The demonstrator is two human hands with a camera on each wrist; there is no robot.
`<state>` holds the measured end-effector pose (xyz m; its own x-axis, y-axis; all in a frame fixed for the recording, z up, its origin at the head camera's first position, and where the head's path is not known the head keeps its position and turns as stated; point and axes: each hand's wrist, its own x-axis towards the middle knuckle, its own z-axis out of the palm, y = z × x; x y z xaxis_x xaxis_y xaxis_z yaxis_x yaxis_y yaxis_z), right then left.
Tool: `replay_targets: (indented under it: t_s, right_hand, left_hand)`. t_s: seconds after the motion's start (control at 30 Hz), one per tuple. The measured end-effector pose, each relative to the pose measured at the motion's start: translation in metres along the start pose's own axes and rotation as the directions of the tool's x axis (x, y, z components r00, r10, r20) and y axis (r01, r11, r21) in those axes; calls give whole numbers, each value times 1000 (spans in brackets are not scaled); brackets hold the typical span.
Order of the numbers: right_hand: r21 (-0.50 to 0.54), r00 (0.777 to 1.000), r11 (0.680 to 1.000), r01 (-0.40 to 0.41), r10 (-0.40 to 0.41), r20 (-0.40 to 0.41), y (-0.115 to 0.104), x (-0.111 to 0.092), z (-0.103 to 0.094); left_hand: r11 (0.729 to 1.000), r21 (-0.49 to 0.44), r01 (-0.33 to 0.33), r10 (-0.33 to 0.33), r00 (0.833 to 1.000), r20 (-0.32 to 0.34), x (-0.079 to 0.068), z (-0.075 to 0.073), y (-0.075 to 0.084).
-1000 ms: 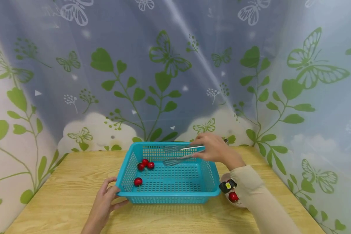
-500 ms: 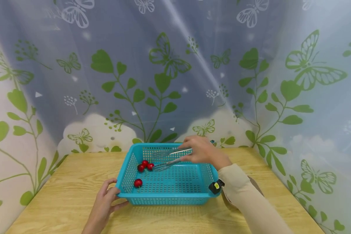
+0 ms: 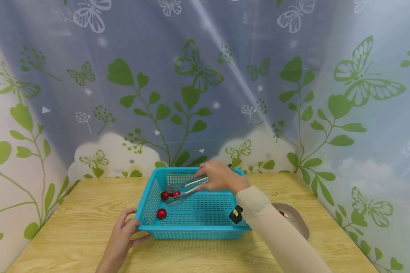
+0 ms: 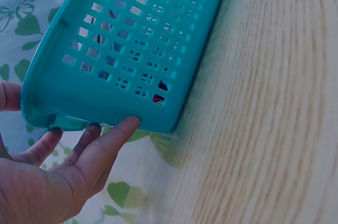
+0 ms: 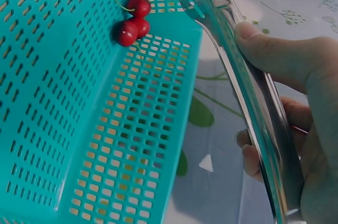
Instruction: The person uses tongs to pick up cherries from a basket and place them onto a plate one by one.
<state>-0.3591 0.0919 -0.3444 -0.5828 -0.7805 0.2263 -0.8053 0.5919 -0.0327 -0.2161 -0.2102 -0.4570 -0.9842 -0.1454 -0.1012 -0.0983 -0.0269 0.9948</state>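
A blue perforated plastic basket point(image 3: 198, 233) stands on the table. My left hand point(image 3: 120, 237) holds its front left corner, fingers against the outer wall point(image 4: 53, 97) and thumb at the rim. Metal tongs point(image 3: 193, 181) are gripped in my right hand point(image 3: 220, 177) above the basket. Their slotted ends spread apart around a cluster of red cherries point(image 3: 164, 195) by the left wall, partly covering it. One more cherry point(image 3: 161, 213) lies nearer the front. In the right wrist view the cherries point(image 5: 127, 34) sit beyond the tongs point(image 5: 259, 92); whether they touch cannot be told.
Right of the basket, partly behind my right sleeve point(image 3: 276, 227), is a pale shallow dish point(image 3: 303, 225) with a cherry point(image 3: 281, 213) showing in it. The wooden table point(image 3: 85, 212) ends at a leaf-and-butterfly-patterned curtain point(image 3: 164, 94) behind.
My right hand has moved left with the tongs, from the middle of the basket to the cherry cluster. The dish has come out from behind the sleeve. My left hand has stayed put.
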Motion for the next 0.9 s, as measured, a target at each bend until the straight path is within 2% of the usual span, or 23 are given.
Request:
replay_targets:
  t_s: [0.17,0.4,0.6,0.9]
  right_hand:
    - [19,998,1000,0,-1,61,-4,11,6]
    - [48,987,998,-39,31,160,-9,26,13]
    - [36,980,999,-18,10,199,-15,38,23]
    - [-24,970,999,-33,38,239,-25,47,33]
  left_hand:
    - [1000,-4,5,-5,1000,-1,-1,0,1]
    - [1000,-4,10,-10,1000,-6,-1,0,1]
    - [1000,-8,11,-11,1000,-8,-1,0,1]
    - [1000,-6,6,-6,1000,-9,0,0,0]
